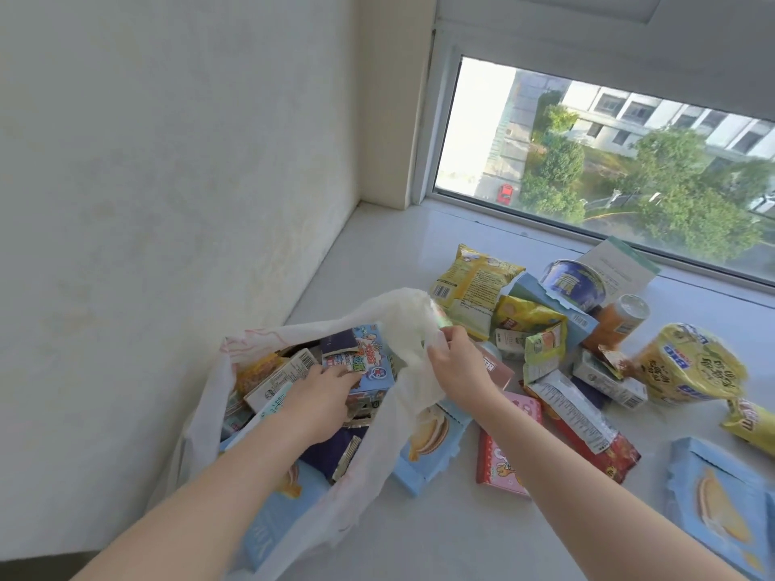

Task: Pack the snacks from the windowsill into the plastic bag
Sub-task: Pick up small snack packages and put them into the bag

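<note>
one plastic bag [204,398] edge held by right hand [458,371]

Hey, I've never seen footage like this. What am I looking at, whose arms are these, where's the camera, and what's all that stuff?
No machine here: a person wears one wide-angle camera on the head, so you look down along their arms. The right hand pinches the rim of a plastic bag, holding it open. The left hand reaches inside among boxes already packed; whether it grips one is unclear. On the windowsill beside the bag lie snacks: a yellow noodle cup, a blue tin and a pink box.
</note>
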